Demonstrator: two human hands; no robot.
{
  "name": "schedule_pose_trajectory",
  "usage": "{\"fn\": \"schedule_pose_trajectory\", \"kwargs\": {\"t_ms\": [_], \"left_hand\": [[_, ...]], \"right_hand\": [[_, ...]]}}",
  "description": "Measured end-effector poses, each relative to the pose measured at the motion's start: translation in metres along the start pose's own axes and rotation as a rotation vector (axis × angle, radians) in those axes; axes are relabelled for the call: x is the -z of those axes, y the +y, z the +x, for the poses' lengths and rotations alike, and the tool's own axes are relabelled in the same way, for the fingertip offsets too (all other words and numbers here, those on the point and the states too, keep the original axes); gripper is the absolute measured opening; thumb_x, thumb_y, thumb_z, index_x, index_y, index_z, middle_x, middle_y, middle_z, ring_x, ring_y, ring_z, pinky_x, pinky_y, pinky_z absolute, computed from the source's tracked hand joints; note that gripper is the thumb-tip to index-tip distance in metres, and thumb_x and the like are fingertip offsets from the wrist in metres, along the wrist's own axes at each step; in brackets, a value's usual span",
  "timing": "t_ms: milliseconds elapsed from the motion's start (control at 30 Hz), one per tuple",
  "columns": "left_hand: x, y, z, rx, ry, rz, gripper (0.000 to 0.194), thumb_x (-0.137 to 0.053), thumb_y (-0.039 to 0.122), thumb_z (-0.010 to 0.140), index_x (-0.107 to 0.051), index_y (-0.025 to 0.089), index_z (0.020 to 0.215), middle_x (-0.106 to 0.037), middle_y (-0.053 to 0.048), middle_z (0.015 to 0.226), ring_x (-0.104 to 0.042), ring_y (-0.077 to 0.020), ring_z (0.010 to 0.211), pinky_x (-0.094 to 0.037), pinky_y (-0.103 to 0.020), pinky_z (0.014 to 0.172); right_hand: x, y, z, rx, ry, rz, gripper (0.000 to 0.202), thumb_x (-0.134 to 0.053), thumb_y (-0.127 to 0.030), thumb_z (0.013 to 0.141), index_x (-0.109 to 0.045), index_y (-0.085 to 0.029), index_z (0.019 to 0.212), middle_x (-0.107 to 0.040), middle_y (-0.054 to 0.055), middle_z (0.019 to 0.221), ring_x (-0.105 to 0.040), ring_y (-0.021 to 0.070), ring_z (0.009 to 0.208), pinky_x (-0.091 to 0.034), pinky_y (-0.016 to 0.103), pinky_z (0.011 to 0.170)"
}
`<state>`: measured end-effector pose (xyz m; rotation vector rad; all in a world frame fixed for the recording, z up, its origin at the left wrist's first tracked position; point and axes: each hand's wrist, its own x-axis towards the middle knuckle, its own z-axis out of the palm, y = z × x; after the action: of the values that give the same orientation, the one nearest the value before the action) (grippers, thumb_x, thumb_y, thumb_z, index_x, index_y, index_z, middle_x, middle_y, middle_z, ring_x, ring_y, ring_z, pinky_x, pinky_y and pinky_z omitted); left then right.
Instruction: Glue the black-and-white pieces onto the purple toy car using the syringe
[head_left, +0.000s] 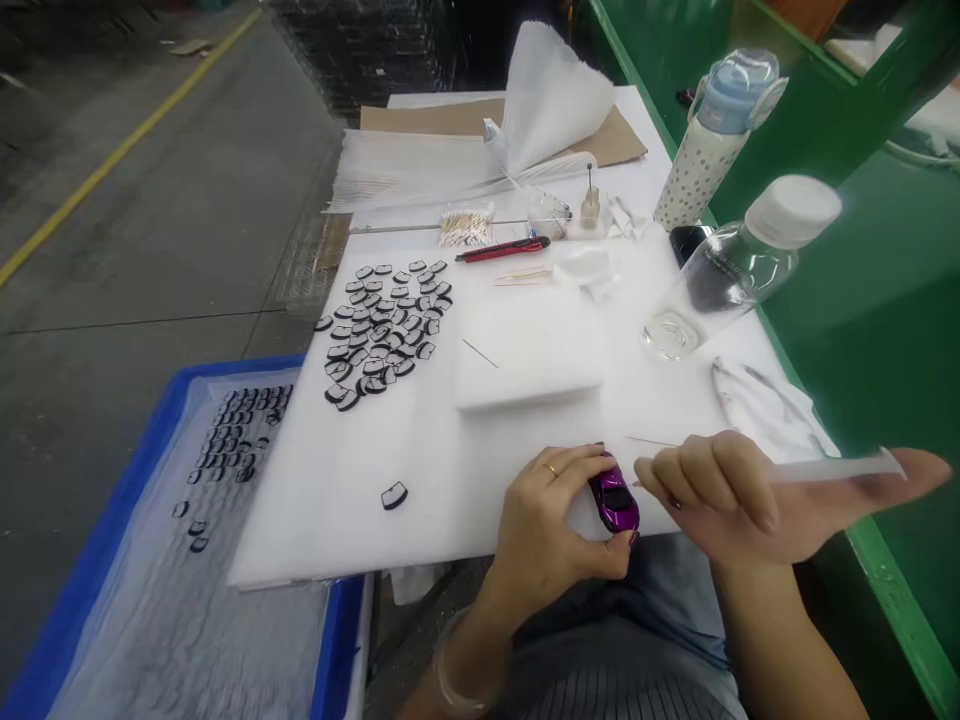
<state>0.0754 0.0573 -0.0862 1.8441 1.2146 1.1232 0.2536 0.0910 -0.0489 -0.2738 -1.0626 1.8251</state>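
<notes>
At the table's front edge my left hand (551, 525) grips a small purple toy car (616, 499) between thumb and fingers. Just right of the car is my right hand (720, 495), its fingers curled round something thin whose tip points at the car's side; the item is too small to name. A translucent white strip (832, 470) extends to the right from that hand. A single black-edged clear piece (394, 495) lies left of my hands. Many similar pieces (382, 335) are spread farther back on the left of the white table (330, 530).
A white foam block (531, 350) sits mid-table. Behind it are a red cutter (502, 250), cotton swabs (465, 227) and white sheets (420, 165). A clear bottle (739, 265) and a dotted bottle (716, 140) stand right. A blue-rimmed tray (169, 400) is lower left.
</notes>
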Motion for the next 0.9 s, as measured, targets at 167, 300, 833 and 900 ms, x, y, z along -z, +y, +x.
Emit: {"fn": "schedule_pose_trajectory", "kwargs": {"t_ms": [167,300,833,900], "left_hand": [[0.001,0.000,0.000,-0.005,0.009,0.008,0.048,-0.070,0.021,0.057,-0.069,0.018,0.105,-0.073,-0.007,0.110,-0.068,-0.0267,0.097,-0.059,-0.045,0.084],[0.001,-0.001,0.000,-0.006,0.009,0.008,0.048,-0.070,0.023,0.058,-0.070,0.017,0.106,-0.073,-0.008,0.110,-0.068,-0.0273,0.098,-0.060,-0.046,0.084],[0.003,-0.001,0.001,-0.011,-0.004,0.017,0.048,-0.070,0.023,0.059,-0.069,0.018,0.106,-0.073,-0.008,0.110,-0.068,-0.0274,0.098,-0.059,-0.046,0.084],[0.002,-0.001,0.000,-0.012,-0.001,0.016,0.048,-0.070,0.023,0.059,-0.069,0.018,0.106,-0.073,-0.008,0.110,-0.068,-0.0273,0.098,-0.059,-0.046,0.084]], "right_hand": [[-0.005,0.017,0.000,0.014,0.082,0.296,0.075,-0.033,-0.088,0.079,-0.030,-0.018,0.052,-0.017,-0.005,0.044,-0.020,0.0103,0.048,-0.022,0.030,0.053],[-0.002,0.022,-0.001,0.011,0.076,0.315,0.072,-0.037,-0.084,0.081,-0.031,-0.018,0.052,-0.018,-0.005,0.044,-0.021,0.0100,0.049,-0.022,0.030,0.052],[-0.007,0.016,-0.001,-0.004,0.053,0.132,0.067,-0.041,-0.081,0.076,-0.032,-0.018,0.054,-0.020,-0.004,0.046,-0.023,0.0105,0.050,-0.024,0.031,0.055],[-0.007,0.016,0.000,0.002,0.055,0.110,0.067,-0.041,-0.082,0.075,-0.033,-0.019,0.055,-0.020,-0.004,0.047,-0.023,0.0113,0.050,-0.025,0.031,0.056]]}}
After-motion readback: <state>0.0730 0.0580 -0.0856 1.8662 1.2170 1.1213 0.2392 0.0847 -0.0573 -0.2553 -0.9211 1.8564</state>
